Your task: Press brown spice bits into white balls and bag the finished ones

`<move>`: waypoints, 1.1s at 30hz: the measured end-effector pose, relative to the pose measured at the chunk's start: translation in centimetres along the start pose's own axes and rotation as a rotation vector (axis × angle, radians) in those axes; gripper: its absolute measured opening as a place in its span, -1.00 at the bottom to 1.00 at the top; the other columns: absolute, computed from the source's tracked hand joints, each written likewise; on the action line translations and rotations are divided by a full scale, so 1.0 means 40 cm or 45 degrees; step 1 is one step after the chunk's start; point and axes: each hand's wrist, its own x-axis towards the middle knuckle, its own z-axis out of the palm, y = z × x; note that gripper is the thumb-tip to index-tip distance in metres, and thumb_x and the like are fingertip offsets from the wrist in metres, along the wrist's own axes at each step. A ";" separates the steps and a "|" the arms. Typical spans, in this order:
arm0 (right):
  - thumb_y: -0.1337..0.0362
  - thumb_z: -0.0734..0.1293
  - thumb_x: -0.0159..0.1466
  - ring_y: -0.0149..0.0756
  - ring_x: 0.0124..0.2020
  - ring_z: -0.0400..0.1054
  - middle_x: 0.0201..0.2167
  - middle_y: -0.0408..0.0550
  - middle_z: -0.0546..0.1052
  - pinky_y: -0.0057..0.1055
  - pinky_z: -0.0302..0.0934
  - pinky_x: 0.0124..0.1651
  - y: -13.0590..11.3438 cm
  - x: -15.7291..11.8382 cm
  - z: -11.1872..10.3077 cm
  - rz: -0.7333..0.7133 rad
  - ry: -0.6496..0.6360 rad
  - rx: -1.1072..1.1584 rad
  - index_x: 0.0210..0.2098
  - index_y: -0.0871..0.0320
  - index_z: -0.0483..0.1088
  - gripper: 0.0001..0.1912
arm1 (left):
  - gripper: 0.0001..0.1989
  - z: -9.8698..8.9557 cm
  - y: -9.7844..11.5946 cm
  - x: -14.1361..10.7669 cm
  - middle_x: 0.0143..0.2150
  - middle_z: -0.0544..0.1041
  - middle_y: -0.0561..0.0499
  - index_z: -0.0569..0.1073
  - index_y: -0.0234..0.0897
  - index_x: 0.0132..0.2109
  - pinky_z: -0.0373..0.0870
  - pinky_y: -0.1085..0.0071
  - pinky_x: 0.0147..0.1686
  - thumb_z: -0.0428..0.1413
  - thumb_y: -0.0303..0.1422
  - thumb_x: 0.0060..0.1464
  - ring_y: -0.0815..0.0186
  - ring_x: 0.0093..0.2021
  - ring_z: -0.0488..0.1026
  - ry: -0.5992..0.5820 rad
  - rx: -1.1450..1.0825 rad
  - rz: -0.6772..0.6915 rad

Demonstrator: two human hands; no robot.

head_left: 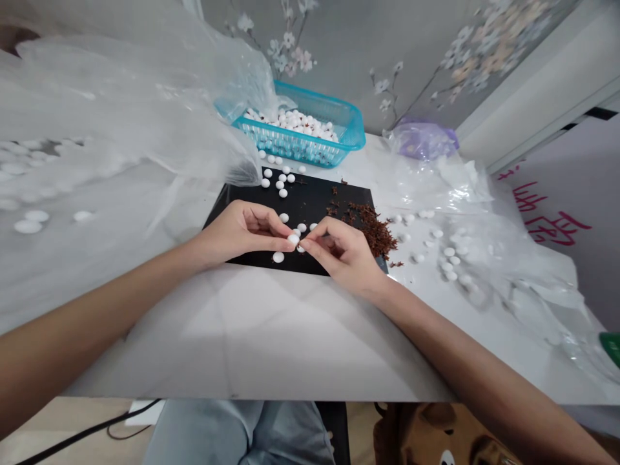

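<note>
Over the front part of a black mat (320, 194), my left hand (242, 229) pinches a white ball (293, 239) between thumb and forefinger. My right hand (346, 252) is closed in a pinch right beside that ball, its fingertips on a tiny dark piece too small to make out. More white balls (282, 193) lie on the mat around and behind my fingers. A pile of small reddish-brown star-shaped pieces (375, 232) rests at the mat's right side.
Behind the mat, a blue basket (356, 129) holds many white balls. Clear plastic bags (145, 110) spread over the left side, with balls under them. More plastic (436, 181) and loose balls lie on the right of the white table (271, 342).
</note>
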 end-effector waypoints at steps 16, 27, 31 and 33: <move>0.29 0.32 0.14 -0.54 -0.63 0.03 -0.41 -0.12 0.34 -0.46 0.04 -0.51 0.076 0.046 -0.131 -0.037 -0.001 -0.777 -0.27 0.17 0.49 -0.83 | -0.90 -0.081 -0.006 0.007 -0.15 0.54 -0.04 0.44 -0.26 -0.33 0.30 0.27 -0.02 0.10 -0.33 0.03 0.22 -0.07 0.43 0.135 1.213 0.623; 0.31 0.27 0.19 -0.49 -0.58 0.14 -0.40 -0.10 0.36 -0.45 0.07 -0.47 0.076 0.043 -0.106 0.030 0.005 -0.800 -0.36 0.17 0.46 -0.88 | -0.84 -0.083 -0.017 0.013 -0.14 0.53 -0.05 0.46 -0.25 -0.32 0.28 0.23 -0.01 0.06 -0.26 0.06 0.20 -0.05 0.41 0.076 1.223 0.545; 0.34 0.28 0.16 -0.49 -0.58 0.13 -0.36 -0.08 0.38 -0.44 0.09 -0.47 0.071 0.039 -0.101 0.020 0.004 -0.793 -0.34 0.17 0.45 -0.89 | -0.80 -0.082 -0.015 0.012 -0.12 0.53 -0.07 0.48 -0.25 -0.28 0.26 0.21 0.02 0.06 -0.22 0.06 0.18 -0.03 0.40 0.080 1.198 0.515; 0.35 0.27 0.16 -0.50 -0.59 0.10 -0.35 -0.08 0.39 -0.45 0.08 -0.48 0.069 0.039 -0.099 0.013 0.005 -0.794 -0.33 0.16 0.45 -0.88 | -0.73 -0.081 -0.013 0.015 -0.03 0.50 -0.08 0.48 -0.24 -0.18 0.22 0.19 0.07 0.03 -0.18 0.09 0.16 0.04 0.35 0.070 1.224 0.481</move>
